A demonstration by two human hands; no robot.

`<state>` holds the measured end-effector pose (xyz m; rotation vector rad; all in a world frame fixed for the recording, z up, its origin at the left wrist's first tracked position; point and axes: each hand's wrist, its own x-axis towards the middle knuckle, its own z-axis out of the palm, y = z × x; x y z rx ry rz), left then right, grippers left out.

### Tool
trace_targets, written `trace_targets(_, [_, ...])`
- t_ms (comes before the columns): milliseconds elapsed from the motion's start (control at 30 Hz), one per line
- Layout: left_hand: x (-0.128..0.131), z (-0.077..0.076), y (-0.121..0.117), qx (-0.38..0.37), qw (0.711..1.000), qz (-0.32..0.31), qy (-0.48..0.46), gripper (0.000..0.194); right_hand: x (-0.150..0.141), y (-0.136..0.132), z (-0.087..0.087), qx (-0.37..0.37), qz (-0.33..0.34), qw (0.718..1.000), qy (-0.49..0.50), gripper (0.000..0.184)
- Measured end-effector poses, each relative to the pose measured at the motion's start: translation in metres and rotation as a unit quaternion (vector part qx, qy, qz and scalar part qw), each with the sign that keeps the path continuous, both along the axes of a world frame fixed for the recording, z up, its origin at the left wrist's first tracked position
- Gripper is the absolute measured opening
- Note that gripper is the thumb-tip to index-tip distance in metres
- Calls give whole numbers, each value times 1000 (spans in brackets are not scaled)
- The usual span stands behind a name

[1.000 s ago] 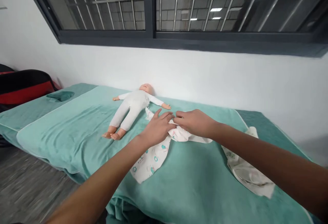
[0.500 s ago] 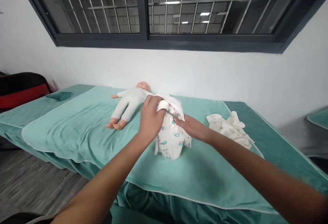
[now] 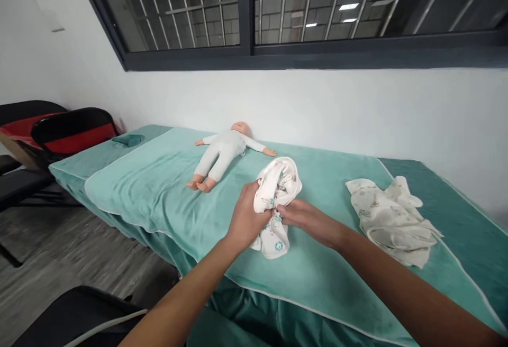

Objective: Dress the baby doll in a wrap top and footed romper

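Note:
Both my hands grip a white baby garment [image 3: 278, 180] with a small coloured print, bunched up above the green sheet. My left hand [image 3: 249, 215] is closed on its left side, thumb across the gathered cloth. From the right, my right hand [image 3: 304, 217] pinches the same cloth, its thumb near my left one. The upper part of the garment is rolled into an open ring, and its lower end hangs down. Behind it a baby doll [image 3: 227, 148] in white lies on its back, arms spread. Which part of the garment my fingers hold is partly hidden.
Another printed white baby garment [image 3: 387, 215] lies crumpled to the right on the green bed cover [image 3: 159, 177]. A small dark green cloth [image 3: 127, 139] is at the far left end. Black and red chairs [image 3: 75, 130] stand beyond it. A barred window [image 3: 248, 53] is above.
The garment is gathered more tightly, its upper edge now rolled into a ring. Both hands have moved lower on it. The view has swung left, showing more of the chairs.

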<state>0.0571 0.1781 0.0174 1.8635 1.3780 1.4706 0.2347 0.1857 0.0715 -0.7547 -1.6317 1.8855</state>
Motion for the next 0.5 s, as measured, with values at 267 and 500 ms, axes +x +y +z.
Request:
trace_targets(267, [-111,-41,-30,-100,945,292,-105,58,69,58,-84,50,-210,968,-130,48])
trace_targets(500, [-280,-94,-147,-141,817,556,50,65,92,69,-111,-73,-302,949,44,34])
